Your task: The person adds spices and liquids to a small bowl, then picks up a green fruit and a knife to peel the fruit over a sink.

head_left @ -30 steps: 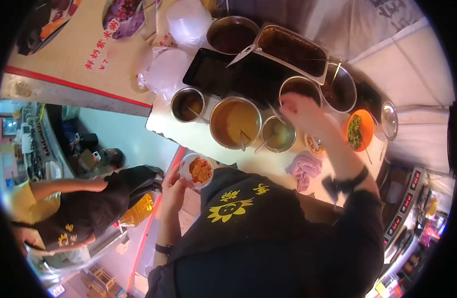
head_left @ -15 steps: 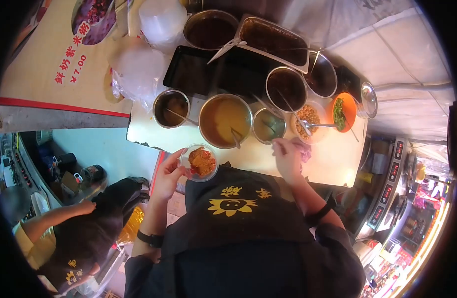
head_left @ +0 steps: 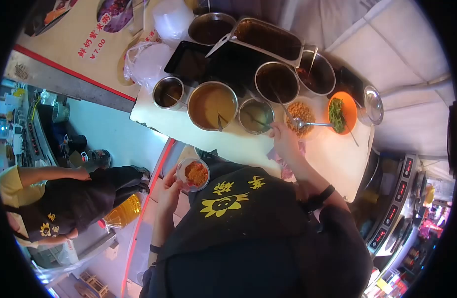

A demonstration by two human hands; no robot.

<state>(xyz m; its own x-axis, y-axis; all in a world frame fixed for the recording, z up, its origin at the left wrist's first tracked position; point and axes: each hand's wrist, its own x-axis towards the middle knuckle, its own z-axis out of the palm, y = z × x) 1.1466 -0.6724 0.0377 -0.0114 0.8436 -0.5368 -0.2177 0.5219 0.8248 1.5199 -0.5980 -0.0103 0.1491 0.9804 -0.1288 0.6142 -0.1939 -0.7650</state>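
Observation:
My left hand (head_left: 170, 190) is closed on the rim and side of a clear plastic bowl (head_left: 193, 175) with reddish-brown, crumbly food in it. The bowl is held over the counter's near edge, in front of my apron. At the near right rim of a small metal pot (head_left: 256, 116) of cloudy liquid, my right hand (head_left: 285, 142) pinches the handle end of a spoon (head_left: 261, 121) that dips into the pot. A purple cloth or bag (head_left: 287, 171) lies partly hidden under my right forearm. Just beyond that hand sits a bowl of peanut-like bits (head_left: 300, 113).
Along the counter (head_left: 332, 159) stand a large pot of tan liquid (head_left: 212, 106), dark sauce pots (head_left: 276, 82), a rectangular tray (head_left: 268, 39) and an orange bowl of chopped greens (head_left: 342, 115). Stacked plastic bowls (head_left: 148, 64) are at the back left. A co-worker (head_left: 65, 198) is at left.
My right hand has moved to the small pot's rim and taken the spoon handle. My left hand still holds the plastic bowl. The whole view has turned and shifted somewhat.

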